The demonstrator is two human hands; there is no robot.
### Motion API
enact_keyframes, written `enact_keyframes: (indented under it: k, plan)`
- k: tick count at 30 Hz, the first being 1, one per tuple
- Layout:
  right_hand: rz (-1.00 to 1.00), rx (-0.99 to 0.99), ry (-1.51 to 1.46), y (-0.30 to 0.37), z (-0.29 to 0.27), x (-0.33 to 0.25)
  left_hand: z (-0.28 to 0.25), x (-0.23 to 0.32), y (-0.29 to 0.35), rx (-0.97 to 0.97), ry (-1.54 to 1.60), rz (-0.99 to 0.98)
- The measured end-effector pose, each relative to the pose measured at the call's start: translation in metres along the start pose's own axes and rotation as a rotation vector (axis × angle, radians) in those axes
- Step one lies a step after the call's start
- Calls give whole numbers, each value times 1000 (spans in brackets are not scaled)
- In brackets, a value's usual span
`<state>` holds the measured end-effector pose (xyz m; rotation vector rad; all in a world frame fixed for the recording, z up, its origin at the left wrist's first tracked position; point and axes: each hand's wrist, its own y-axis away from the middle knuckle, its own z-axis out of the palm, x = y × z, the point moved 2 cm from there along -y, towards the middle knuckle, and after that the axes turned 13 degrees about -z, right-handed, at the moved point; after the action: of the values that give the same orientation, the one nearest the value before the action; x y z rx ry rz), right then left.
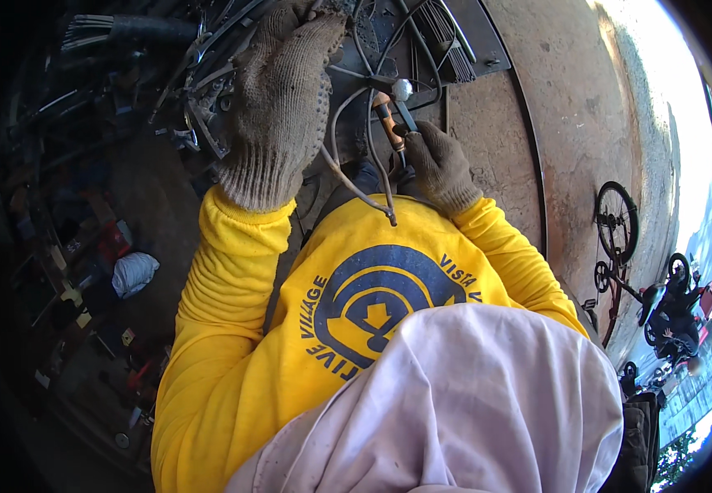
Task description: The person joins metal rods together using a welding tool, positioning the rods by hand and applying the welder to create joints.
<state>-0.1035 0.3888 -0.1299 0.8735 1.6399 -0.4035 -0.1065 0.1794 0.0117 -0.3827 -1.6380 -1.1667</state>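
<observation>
Left hand (278, 107), gloved, lies flat on the dark metal parts (208, 90); not visibly gripping. Right hand (438, 164) is closed around a wooden-handled tool (389, 119), just beside loose cables (356, 177). Risk: the tip could snag a cable and slip.

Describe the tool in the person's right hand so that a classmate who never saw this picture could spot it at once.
Start at the yellow sweatshirt and follow its right sleeve up to the gloved right hand. The tool rises from that fist: an orange-brown handle, unlike the thin grey cables looping around it.
</observation>
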Motion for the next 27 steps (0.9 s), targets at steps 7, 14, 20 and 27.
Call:
enact_keyframes:
  k: [7,14,20,27]
  plan:
    - [0,68,-124,-1,-2,5,-14,-7,-11,-27,-309,287]
    - [-77,141,-134,1,3,9,-3,-2,-3,-8,27,12]
    - [-49,85,33,-2,3,8,-3,-5,-1,9,31,13]
    - [-117,129,17,-6,2,6,0,-4,0,28,-17,26]
